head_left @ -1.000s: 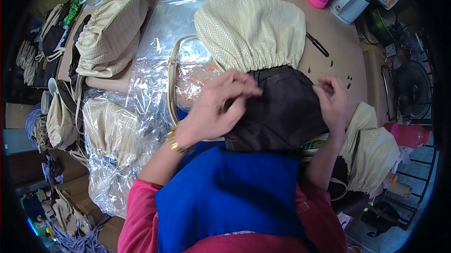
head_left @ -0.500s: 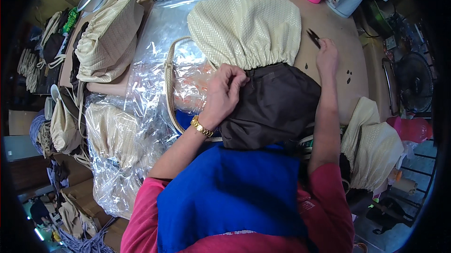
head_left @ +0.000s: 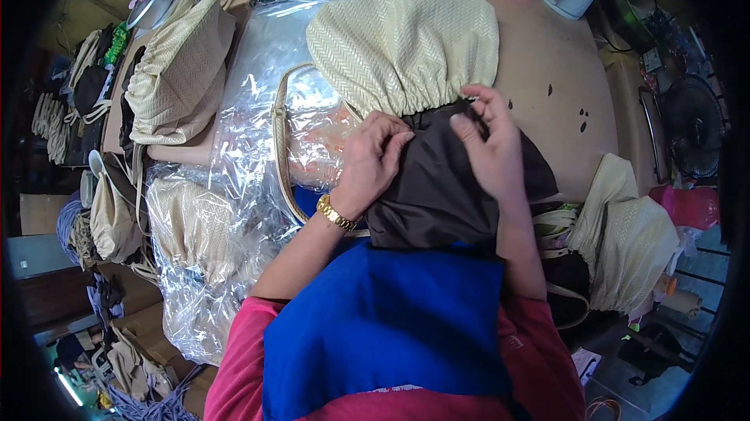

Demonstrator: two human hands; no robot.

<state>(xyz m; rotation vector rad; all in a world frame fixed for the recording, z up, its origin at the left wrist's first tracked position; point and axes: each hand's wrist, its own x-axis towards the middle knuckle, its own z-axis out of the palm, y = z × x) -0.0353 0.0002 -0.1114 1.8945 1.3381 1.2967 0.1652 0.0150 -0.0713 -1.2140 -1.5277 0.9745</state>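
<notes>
The cream woven bag was laid on the far middle of the table, its gathered edge turned to the near side, and the dark lining was spread from that edge toward the blue apron. By the left hand, thumb and fingertips brought together, the lining was pinched near the left end of the gathers. The right hand was poised over the lining's right part, thumb and fingers partly apart and curled; whether anything was held in it could not be told. The seam between the two cloths was judged to be the place of close work. For this to be done well, the lining was best drawn gently taut by the left pinch, with its folds smoothed so that none could be caught, and the gathers were best left unpulled. The cream strap, looped to the left beside the clear plastic, was best held clear of the fingers.
</notes>
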